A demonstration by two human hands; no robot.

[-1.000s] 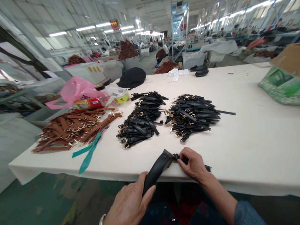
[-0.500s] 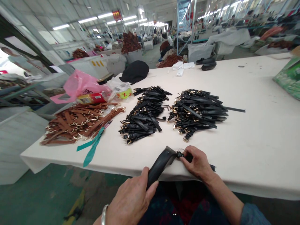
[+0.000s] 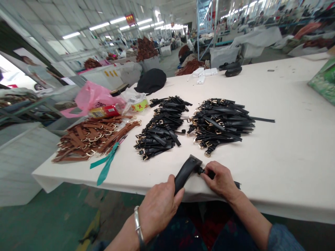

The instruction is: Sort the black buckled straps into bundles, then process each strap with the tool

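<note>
Gripping the wide black strap [image 3: 185,172] at the lower centre of the frame, our left hand [image 3: 161,205] wraps round it, while our right hand [image 3: 220,179] pinches a small dark piece [image 3: 200,170] beside the strap's tip. We do best holding both steady.

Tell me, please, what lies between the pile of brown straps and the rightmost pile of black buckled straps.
In the head view, another pile of black buckled straps lies there, plus a small black loop.
</note>
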